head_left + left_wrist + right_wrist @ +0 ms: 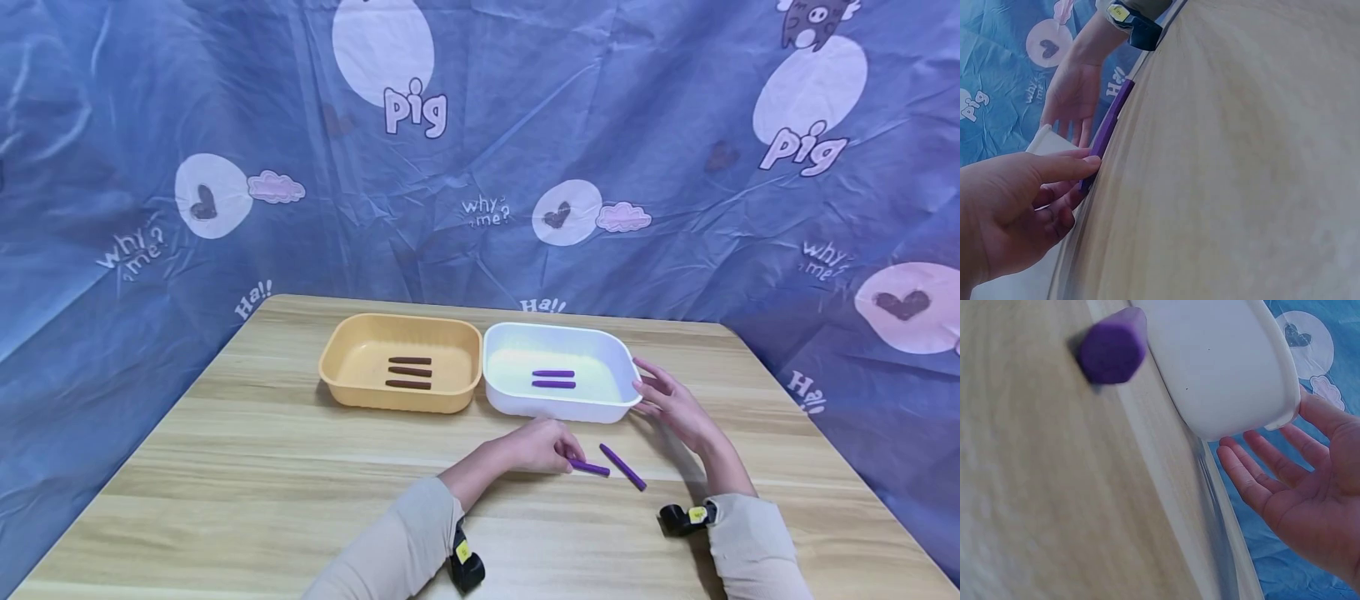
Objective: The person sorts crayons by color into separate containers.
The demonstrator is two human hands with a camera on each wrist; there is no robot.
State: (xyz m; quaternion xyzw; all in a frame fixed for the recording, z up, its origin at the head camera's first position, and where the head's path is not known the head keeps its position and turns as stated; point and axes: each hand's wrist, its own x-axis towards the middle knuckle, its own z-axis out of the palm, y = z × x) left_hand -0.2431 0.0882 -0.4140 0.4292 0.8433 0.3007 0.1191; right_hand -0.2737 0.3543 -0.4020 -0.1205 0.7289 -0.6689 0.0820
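Observation:
My left hand (538, 447) pinches a purple crayon (591, 468) between thumb and fingertips, low over the table in front of the white bin (558, 410). Another purple crayon (622, 467) lies slanted on the table just right of it. Inside the white bin, two purple crayons (553, 384) lie side by side. My right hand (677, 410) is at the bin's right end, its fingers touching the rim. In the right wrist view the fingers of that hand (1310, 494) are extended and only loosely bent along the bin's outer wall.
A yellow-orange bin (401, 400) stands against the white one on the left, with three brown crayons (409, 372) in it. Both bins sit toward the back of the wooden table (262, 475). A blue printed cloth (465, 150) hangs behind and along the sides.

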